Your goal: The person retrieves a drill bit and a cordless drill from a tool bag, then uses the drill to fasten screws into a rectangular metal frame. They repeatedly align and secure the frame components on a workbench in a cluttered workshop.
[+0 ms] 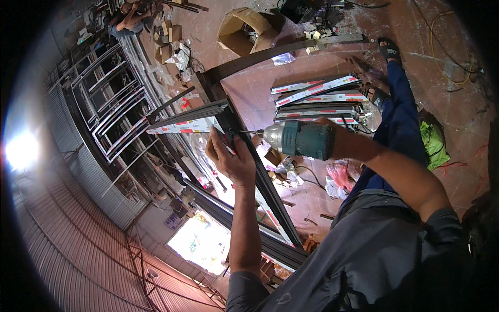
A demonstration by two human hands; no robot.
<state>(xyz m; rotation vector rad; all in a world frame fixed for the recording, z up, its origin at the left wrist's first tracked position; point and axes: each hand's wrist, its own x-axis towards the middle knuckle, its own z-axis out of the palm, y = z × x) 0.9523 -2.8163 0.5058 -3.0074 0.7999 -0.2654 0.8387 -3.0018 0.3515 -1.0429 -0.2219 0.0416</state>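
Meeting just above the centre of the frame, the upper corner of the dark metal frame (pixel 268 195) and the thin bit (pixel 251 132) of my teal-and-silver drill (pixel 299 139) form the focus of the view; whether the tip touches the metal I cannot tell. One long side slopes toward the lower right, while a white-taped bar (pixel 179 127) reaches left from the corner. My left hand (pixel 231 161) has thumb and fingers clamped on that corner, presumably to steady it close to the bit; whether the small dark part between them is separate is unclear. My right hand (pixel 335 139) is wrapped around the drill from behind, its fingers mostly hidden, an arrangement that seems to set the tool level and in line with the corner. Above and right of centre, taped bars (pixel 319 99) lie side by side on the floor, probably for easy reach. At upper centre stands an open cardboard box (pixel 236 39); at upper left, pale-edged frames (pixel 112 104) lean together, with another person (pixel 130 23) above them.
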